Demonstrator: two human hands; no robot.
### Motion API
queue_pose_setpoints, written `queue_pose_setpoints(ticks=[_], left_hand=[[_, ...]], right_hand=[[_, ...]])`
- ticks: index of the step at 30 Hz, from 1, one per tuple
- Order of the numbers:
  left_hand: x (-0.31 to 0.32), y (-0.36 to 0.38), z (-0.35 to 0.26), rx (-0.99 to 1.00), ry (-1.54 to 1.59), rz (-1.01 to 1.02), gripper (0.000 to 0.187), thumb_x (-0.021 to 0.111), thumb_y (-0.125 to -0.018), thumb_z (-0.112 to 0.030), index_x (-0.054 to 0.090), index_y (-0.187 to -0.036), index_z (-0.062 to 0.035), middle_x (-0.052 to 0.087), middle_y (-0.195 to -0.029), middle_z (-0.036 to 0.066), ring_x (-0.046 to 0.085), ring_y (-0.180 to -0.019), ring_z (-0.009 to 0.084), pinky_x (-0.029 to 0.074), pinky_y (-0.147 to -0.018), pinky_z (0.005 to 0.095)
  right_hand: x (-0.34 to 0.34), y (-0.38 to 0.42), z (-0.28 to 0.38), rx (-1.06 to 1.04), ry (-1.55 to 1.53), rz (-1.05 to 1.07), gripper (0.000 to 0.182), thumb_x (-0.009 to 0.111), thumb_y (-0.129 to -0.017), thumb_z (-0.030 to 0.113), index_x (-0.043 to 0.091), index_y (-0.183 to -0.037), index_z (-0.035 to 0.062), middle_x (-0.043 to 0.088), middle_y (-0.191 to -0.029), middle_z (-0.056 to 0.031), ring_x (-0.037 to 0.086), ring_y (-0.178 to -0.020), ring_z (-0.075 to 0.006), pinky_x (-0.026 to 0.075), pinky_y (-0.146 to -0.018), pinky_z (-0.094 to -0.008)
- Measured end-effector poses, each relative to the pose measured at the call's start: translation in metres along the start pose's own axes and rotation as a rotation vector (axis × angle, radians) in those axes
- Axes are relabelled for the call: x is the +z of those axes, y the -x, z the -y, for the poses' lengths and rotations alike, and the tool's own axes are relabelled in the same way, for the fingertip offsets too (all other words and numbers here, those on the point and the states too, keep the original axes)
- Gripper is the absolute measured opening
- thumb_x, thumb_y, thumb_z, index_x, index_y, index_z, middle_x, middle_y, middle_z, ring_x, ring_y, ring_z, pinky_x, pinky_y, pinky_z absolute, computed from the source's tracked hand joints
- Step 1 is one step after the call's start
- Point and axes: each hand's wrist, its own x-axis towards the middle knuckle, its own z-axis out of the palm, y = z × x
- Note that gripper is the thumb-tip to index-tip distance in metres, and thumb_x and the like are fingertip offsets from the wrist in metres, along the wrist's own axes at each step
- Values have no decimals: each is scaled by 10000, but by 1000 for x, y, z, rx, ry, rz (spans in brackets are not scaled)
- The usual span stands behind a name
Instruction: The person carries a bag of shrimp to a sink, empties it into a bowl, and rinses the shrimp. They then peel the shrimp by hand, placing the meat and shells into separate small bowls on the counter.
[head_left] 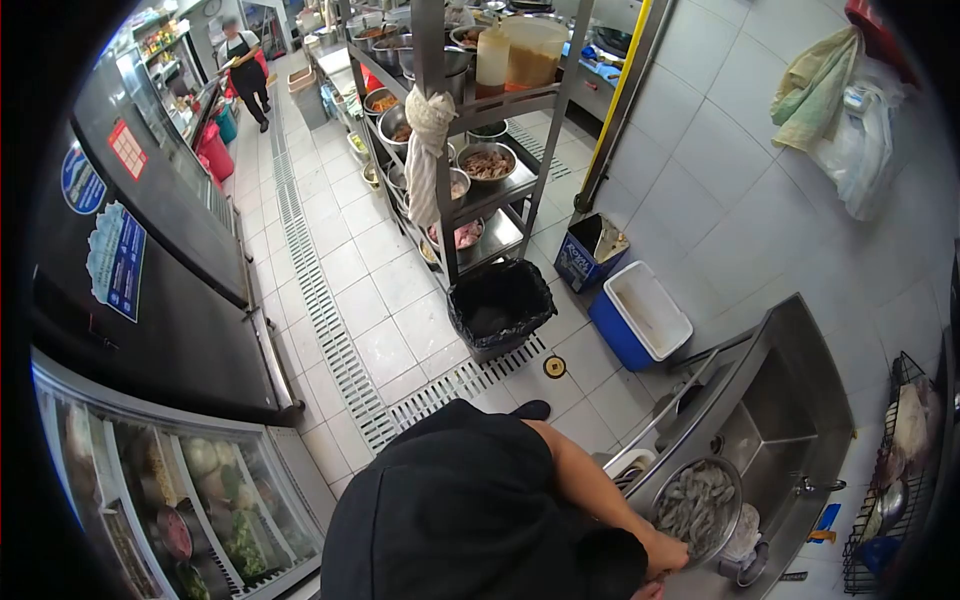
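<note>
At the lower right, a metal bowl of raw grey shrimp (697,507) rests at the sink's near side. My left hand (664,551) is beside the bowl's lower rim, its fingers curled together. Whatever they hold is too small to make out. Close below it, part of my right hand (650,591) shows at the frame's bottom edge, mostly cut off, so its grip is hidden. Right of the bowl lie a pale, translucent heap (742,532) and a small metal container (745,565).
A steel sink (800,415) with a tap (818,486) runs along the tiled wall. Behind stand a blue-and-white cooler (640,315), a black-lined bin (500,305) and a shelf rack (545,110) with food bowls. Fridges (180,230) line the left; a person (243,70) stands far back.
</note>
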Motion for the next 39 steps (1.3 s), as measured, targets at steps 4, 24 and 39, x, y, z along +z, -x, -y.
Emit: queue_pose_setpoints(ticks=[4, 24, 39], left_hand=[[-14, 9, -2, 88, -90, 28, 221, 731, -620, -205, 693, -681, 3, 636, -648, 205, 631, -700, 419, 493, -642, 478], [28, 1, 21, 242, -325, 98, 255, 683, -703, -246, 708, -773, -2, 680, -774, 198, 659, -787, 399, 534, -712, 471], [-25, 23, 2, 196, -17, -14, 227, 719, -610, -158, 694, -762, 9, 652, -725, 213, 632, -755, 410, 496, -688, 470]], right_hand=[[-2, -7, -39, 0, 21, 33, 241, 526, -956, 185, 608, -856, -19, 509, -672, -31, 409, -567, -118, 349, -498, -284], [12, 9, 49, 49, 36, 55, 175, 530, -921, 103, 562, -802, -20, 498, -682, -33, 399, -558, -130, 341, -487, -291], [10, -5, -24, 16, -53, 126, 220, 528, -940, 168, 592, -892, -36, 493, -687, -22, 376, -550, -116, 324, -491, -279]])
